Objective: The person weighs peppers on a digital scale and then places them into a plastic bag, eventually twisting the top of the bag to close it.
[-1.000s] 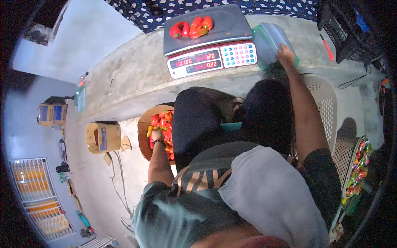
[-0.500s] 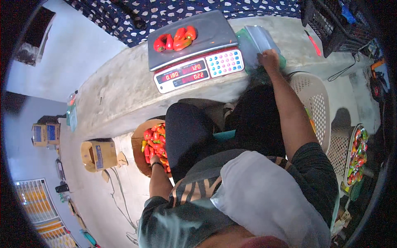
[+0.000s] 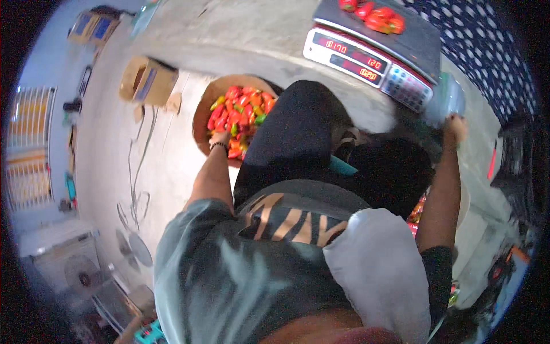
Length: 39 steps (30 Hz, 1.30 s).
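My left hand (image 3: 219, 139) reaches over the rim of a round-sided cardboard box (image 3: 201, 114) beside my left leg. It touches the red, orange, yellow and green peppers (image 3: 243, 109) in there, and its fingers are partly hidden among them. My right hand (image 3: 456, 127) is at the near edge of a stack of clear and greenish plastic bags (image 3: 448, 98), right of the scale. Blur smears its fingers. A digital scale (image 3: 344, 56) with lit red digits and a keypad stands on the counter. Several red peppers (image 3: 381, 20) lie on its dark platform.
The pale counter (image 3: 240, 28) runs across the front. On the floor at left are an open cardboard box (image 3: 150, 80) and loose cables (image 3: 137, 195). A thin red object (image 3: 492, 160) lies at right, near a black crate (image 3: 515, 155). More peppers (image 3: 417, 215) show beside my right arm.
The view has swung left, shifting the scale and counter to the right. My left hand stays at the pepper box, my right at the bags. The scale's digits have changed.
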{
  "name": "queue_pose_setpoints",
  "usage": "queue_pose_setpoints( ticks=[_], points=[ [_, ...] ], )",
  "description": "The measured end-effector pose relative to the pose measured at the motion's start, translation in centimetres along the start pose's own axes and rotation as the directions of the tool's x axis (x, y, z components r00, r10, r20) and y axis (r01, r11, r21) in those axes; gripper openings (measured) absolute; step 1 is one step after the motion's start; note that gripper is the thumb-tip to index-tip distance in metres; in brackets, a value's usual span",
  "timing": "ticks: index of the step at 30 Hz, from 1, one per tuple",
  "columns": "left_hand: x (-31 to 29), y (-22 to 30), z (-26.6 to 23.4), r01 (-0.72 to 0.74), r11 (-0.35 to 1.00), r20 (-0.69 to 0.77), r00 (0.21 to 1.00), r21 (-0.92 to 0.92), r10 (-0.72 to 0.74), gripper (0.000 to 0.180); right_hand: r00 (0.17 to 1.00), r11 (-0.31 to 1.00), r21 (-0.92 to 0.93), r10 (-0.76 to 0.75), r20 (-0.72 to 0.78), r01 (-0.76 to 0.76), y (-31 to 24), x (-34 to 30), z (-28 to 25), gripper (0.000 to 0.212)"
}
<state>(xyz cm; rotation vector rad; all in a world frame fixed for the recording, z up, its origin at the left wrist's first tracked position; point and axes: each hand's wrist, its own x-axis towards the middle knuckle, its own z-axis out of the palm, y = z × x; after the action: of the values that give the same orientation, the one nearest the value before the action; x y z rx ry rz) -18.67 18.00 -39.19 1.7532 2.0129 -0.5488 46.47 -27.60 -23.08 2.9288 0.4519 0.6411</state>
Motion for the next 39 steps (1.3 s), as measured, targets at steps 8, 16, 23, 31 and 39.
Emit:
queue_pose_setpoints(
  ticks=[8,16,23,31,39],
  points=[
    [-2.2,-3.3,2.7,0.236,0.943,0.180,0.964,-0.236,-0.196,0.064,0.967,0.942,0.223,0.229,0.115,-0.250,2.2,6.8,5.7,0.033],
    [-4.3,0.9,2.8,0.046,0.991,0.026,0.999,-0.128,-0.043,0.054,0.894,0.934,0.353,-0.201,0.401,0.052,6.5,12.7,8.0,0.035],
    [-4.0,-1.1,4.2,-0.185,0.983,0.090,0.979,0.006,0.184,0.046,0.976,0.784,0.614,0.057,-0.210,0.087,1.8,11.1,-6.2,0.033],
    [-15.8,11.7,-7.0,-0.864,0.467,-0.703,0.450,-0.188,0.550,0.045,0.963,-0.134,0.955,0.017,0.270,-0.266,-11.9,-1.6,-26.4,0.035],
    [-35.7,16.2,-13.9,-0.894,-0.448,-0.676,-0.319,-0.018,0.664,0.046,0.485,-0.312,0.433,-0.789,0.377,-0.845,-19.7,-18.5,-35.1,0.042]
  ],
)
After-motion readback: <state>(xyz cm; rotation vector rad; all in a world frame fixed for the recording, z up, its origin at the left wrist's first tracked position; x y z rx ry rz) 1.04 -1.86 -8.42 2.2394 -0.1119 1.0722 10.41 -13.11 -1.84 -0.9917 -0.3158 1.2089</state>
